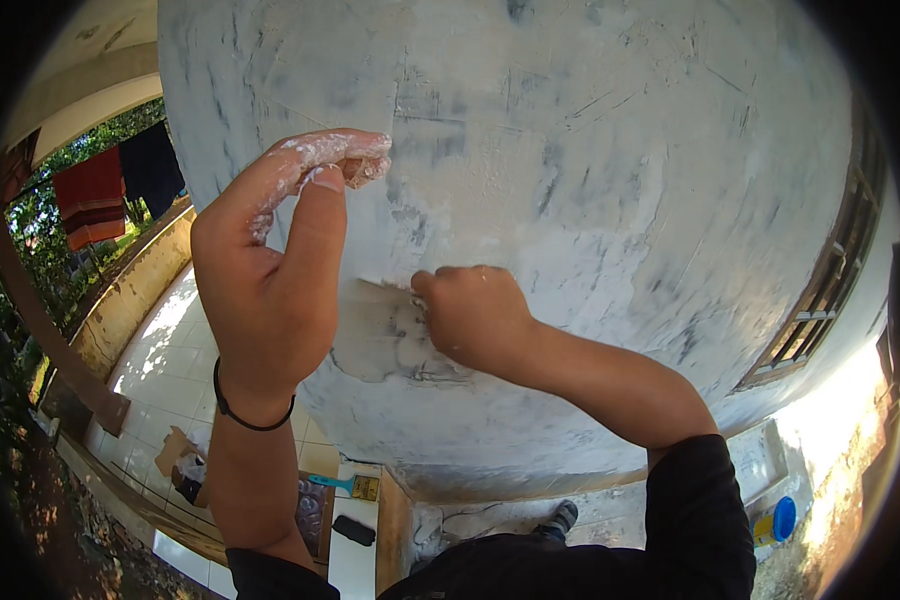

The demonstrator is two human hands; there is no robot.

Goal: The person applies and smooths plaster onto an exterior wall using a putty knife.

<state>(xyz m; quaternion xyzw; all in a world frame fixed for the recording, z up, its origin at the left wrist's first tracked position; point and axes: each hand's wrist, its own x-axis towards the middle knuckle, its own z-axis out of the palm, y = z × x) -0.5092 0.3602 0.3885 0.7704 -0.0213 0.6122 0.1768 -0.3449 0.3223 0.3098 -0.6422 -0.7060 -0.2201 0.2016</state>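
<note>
L hand (275,270) messy, R hand (477,315) w/ scraper (388,290)

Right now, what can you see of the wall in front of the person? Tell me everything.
The wall stands upright, filling most of the view, its edges bowed by the lens. Pale grey and white, it looks plastered, with uneven patches, dark smudges and fine scratches. The right hand holds a thin blade that appears to touch it above a duller grey patch. A barred window sits toward its right edge.
</note>
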